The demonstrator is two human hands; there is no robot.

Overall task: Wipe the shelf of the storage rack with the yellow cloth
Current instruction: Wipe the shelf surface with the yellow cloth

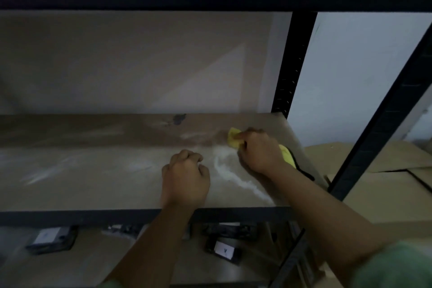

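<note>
the yellow cloth [233,139] lies bunched on the shelf [93,180] near its right edge, toward the back corner, with one end poking out ahead of our right hand [259,151] and the other end trailing out behind the wrist. we judge it soft and light, a thing that crumples and slides easily, so it needs a flat, firm press from the palm more than a pinch, and the best hold is over the bulk of the wad so it does not roll up under the fingers. our right hand is curled closed over the cloth and pressing it down on the board, fingers wrapped round its middle. just left of it a pale smear [236,177] runs from beside the cloth toward the front edge. our left hand [185,176] rests near the front edge, about mid-shelf, folded into a loose fist with nothing in it that we can see, knuckles on the board. a dark stain [178,119] sits at the back edge, and the rack's black post [292,63] rises at the back right corner.
</note>
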